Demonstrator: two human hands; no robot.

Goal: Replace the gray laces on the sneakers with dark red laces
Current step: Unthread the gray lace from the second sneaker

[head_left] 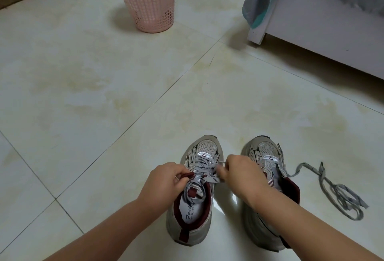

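Here both hands, left hand (166, 179) and right hand (242, 172), pinch the gray lace (207, 174) on the left sneaker (193, 215), fingers clenched to unthread it.

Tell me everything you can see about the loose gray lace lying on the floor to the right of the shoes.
The loose gray lace is a flat woven strip, light gray with small dark flecks, and looks like fabric. It lies slack on the tiled floor, right of the right sneaker. One end runs up to that sneaker's side near the front eyelets; whether it is still threaded there cannot be told. The rest trails away and gathers in a tangle of overlapping loops. Neither hand touches it.
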